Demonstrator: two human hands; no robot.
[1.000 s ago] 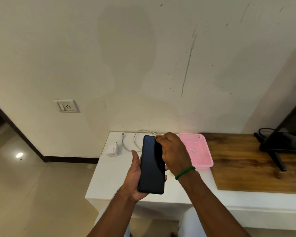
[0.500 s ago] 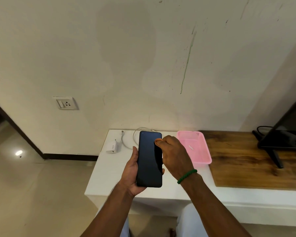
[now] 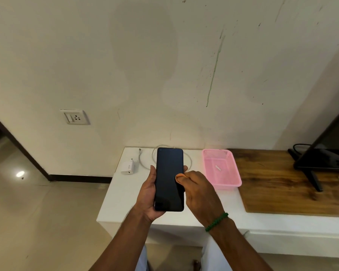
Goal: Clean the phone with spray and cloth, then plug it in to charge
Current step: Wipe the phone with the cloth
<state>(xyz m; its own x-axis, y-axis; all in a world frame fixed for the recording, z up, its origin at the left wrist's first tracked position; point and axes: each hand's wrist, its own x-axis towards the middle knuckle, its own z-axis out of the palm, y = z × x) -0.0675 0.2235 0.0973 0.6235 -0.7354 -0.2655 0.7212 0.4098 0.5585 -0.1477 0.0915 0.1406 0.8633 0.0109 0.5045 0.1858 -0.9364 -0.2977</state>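
above the near edge of the white table (image 3: 121, 202), the left hand (image 3: 148, 196) grips the dark phone (image 3: 169, 178) upright, thumb on its left edge, fingers curled round the right. the right hand (image 3: 201, 194), at the phone's top corner a second ago, has slid down to mid-screen, and an orange cloth (image 3: 179, 176) now shows pinched in its fingertips against the glass. the phone faces the camera more squarely than before. behind it on the table lie the white charger (image 3: 128, 167) and looped cable (image 3: 141, 159), the pink basket (image 3: 228, 186) to the right.
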